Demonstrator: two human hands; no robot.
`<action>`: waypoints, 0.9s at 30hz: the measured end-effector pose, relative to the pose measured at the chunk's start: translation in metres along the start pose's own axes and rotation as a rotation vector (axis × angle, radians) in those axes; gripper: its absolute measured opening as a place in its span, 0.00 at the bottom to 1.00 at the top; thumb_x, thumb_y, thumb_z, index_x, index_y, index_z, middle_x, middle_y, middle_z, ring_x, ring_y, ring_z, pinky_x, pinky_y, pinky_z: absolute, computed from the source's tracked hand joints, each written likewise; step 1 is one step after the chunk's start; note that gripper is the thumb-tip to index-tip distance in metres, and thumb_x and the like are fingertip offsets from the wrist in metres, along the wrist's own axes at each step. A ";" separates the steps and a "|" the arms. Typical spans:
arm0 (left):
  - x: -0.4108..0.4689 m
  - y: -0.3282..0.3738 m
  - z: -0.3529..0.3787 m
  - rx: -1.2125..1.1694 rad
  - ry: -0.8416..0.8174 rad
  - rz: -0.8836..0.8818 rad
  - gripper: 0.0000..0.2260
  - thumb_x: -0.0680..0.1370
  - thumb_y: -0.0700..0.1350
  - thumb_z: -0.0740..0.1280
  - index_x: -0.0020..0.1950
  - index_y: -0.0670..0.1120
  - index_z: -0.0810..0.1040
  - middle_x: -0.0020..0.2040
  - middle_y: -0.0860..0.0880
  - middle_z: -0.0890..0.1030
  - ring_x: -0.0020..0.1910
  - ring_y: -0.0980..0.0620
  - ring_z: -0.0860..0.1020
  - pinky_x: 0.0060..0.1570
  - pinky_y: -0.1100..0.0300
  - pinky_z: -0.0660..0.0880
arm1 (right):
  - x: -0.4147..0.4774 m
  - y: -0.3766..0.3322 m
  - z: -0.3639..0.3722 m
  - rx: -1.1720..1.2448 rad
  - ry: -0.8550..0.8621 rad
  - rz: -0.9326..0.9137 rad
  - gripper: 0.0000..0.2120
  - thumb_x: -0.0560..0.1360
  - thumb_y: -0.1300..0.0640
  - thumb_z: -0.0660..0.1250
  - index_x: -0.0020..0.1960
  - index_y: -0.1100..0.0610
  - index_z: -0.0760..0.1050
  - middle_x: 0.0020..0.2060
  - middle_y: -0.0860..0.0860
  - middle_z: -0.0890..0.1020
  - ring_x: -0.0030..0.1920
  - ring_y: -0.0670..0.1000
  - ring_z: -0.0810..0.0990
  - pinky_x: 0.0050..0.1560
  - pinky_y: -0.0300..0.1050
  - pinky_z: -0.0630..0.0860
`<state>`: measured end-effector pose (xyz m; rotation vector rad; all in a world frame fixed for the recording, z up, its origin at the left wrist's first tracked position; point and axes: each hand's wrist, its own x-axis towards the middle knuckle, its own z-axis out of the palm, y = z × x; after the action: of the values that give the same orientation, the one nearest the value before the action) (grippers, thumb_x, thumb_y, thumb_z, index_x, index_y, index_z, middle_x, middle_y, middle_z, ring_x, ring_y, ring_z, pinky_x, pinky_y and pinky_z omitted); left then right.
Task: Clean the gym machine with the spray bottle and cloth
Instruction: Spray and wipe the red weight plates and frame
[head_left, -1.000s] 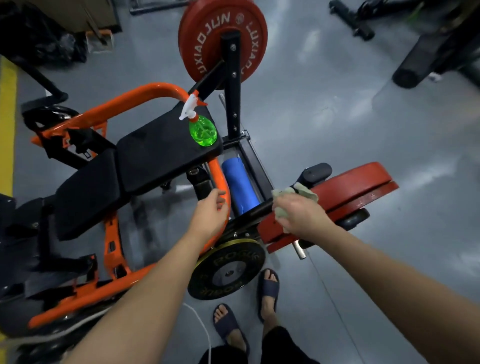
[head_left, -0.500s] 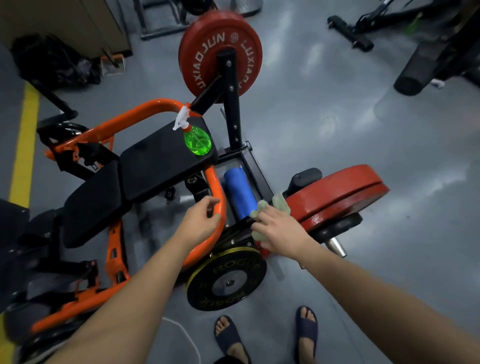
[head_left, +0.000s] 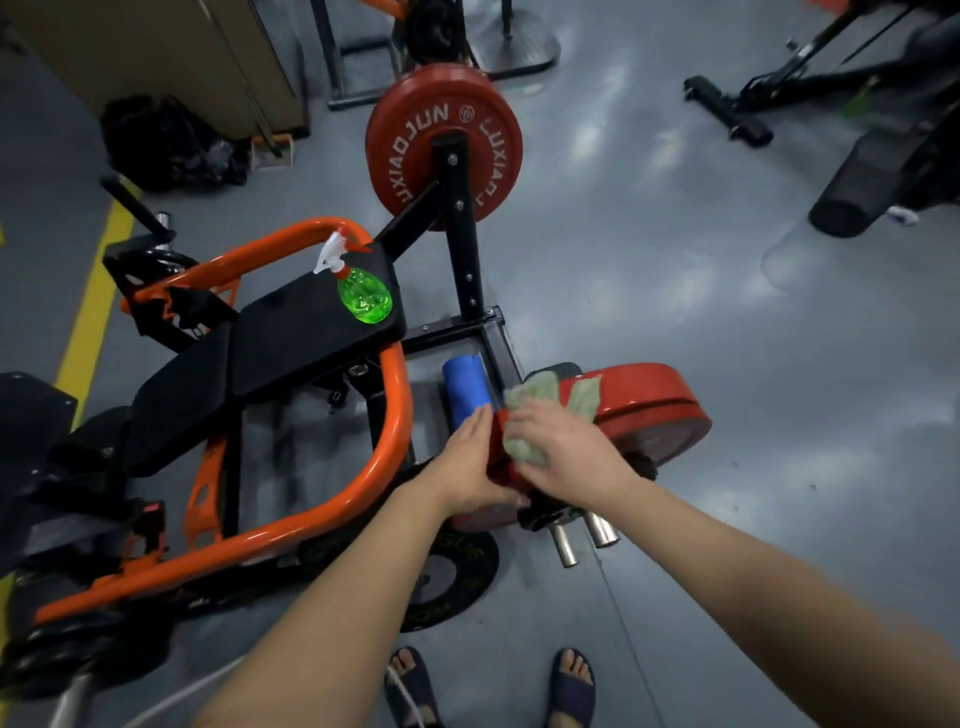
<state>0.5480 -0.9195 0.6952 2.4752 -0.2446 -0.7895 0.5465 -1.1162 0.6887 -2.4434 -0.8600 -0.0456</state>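
The gym machine has an orange tube frame and black pads. A green spray bottle with a white trigger lies on the upper pad, out of reach of both hands. My right hand presses a pale green cloth against the near red weight plate. My left hand lies with straight fingers against the same plate's left side, beside the blue roller.
Another red plate hangs on the black upright behind. A black plate sits low by my sandalled feet. Steel sleeve ends stick out towards me. Other equipment stands at the far right, a yellow floor line at the left.
My left hand has left the orange frame and moved right onto the red plate. My right hand with the cloth has shifted along the plate. The camera has drawn back.
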 end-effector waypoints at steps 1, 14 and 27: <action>0.002 0.006 0.004 0.074 -0.038 -0.005 0.65 0.65 0.62 0.81 0.83 0.43 0.37 0.84 0.44 0.38 0.82 0.47 0.39 0.81 0.51 0.46 | 0.001 0.003 -0.007 -0.012 -0.139 -0.107 0.18 0.67 0.60 0.75 0.57 0.58 0.82 0.60 0.54 0.82 0.67 0.55 0.75 0.72 0.46 0.67; 0.034 0.088 -0.001 0.328 0.007 -0.129 0.63 0.66 0.58 0.82 0.82 0.37 0.42 0.78 0.37 0.62 0.75 0.34 0.66 0.75 0.45 0.65 | -0.003 0.060 -0.051 0.254 -0.051 0.173 0.19 0.70 0.64 0.71 0.61 0.55 0.82 0.63 0.50 0.82 0.66 0.48 0.76 0.68 0.33 0.64; 0.051 0.132 -0.027 0.691 -0.190 -0.164 0.28 0.69 0.54 0.81 0.61 0.40 0.78 0.57 0.44 0.79 0.56 0.44 0.81 0.52 0.52 0.78 | -0.046 0.105 -0.069 0.213 0.033 0.443 0.20 0.74 0.59 0.68 0.65 0.50 0.77 0.70 0.44 0.76 0.71 0.50 0.72 0.72 0.44 0.65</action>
<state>0.6031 -1.0356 0.7593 3.0905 -0.4484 -1.1642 0.5818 -1.2451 0.6869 -2.3654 -0.2782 0.1597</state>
